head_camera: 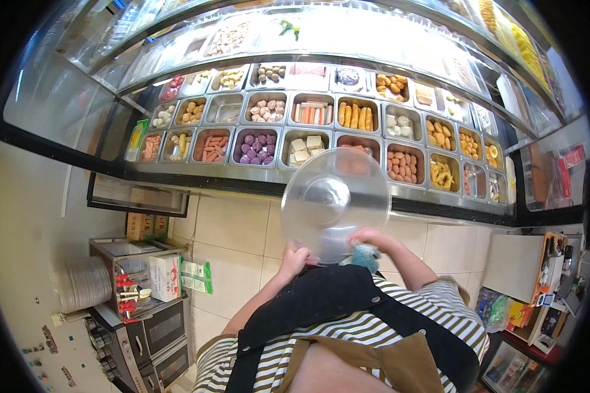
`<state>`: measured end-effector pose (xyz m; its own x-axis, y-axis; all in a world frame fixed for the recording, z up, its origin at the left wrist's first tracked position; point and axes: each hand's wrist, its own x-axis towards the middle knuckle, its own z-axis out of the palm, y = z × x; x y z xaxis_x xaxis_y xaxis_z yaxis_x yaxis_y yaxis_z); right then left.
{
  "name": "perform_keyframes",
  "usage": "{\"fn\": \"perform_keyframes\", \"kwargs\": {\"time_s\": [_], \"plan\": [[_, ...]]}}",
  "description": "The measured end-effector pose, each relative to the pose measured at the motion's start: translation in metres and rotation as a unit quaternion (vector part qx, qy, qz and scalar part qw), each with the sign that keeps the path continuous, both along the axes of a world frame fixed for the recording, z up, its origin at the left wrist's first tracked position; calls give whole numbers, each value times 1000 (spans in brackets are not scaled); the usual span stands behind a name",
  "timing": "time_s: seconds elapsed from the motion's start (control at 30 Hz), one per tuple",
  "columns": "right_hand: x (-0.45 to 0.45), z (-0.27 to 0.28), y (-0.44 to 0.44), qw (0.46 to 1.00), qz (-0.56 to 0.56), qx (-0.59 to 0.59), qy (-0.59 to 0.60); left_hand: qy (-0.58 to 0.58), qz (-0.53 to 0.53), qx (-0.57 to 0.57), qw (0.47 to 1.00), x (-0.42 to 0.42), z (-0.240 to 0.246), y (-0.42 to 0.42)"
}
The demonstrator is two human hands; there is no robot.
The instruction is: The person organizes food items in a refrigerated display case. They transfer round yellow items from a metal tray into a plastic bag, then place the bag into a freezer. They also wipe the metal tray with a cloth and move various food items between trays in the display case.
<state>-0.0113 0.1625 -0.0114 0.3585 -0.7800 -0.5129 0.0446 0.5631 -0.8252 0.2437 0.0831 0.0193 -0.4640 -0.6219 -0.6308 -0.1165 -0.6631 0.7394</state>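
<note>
In front of my chest is a large round translucent plastic bowl (302, 196), tilted so that its circular base shows. The fingers of my left hand (297, 260) are closed on its near left edge. At the near right edge, my right hand (373, 238) grips the rim. A blue-green cloth (365, 258) is bunched under that hand; how the fingers hold it is partly hidden. The bowl's far side overlaps the counter front and partly covers a steel pan (359, 142) of pinkish food.
Beyond the bowl, a display counter (226, 178) holds rows of steel pans, including purple balls (254, 147), tofu blocks (305, 149) and small sausages (215, 147). Metal-edged shelves (295, 60) cross above. A cabinet with a microwave-like door (164, 324) stands left; a cluttered wooden shelf (545, 275) stands right.
</note>
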Motion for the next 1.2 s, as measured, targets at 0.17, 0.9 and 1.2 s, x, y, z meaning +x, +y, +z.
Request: {"fn": "perform_keyframes", "kwargs": {"time_s": [0.17, 0.9, 1.2], "plan": [[-110, 41, 38, 993, -42, 26, 104, 63, -98, 81, 990, -54, -21, -54], [38, -9, -35, 633, -746, 200, -53, -99, -221, -441, 864, -81, -88, -308], [48, 2, -71, 599, -773, 172, -115, -235, -297, -443, 812, -182, -115, -396]]}}
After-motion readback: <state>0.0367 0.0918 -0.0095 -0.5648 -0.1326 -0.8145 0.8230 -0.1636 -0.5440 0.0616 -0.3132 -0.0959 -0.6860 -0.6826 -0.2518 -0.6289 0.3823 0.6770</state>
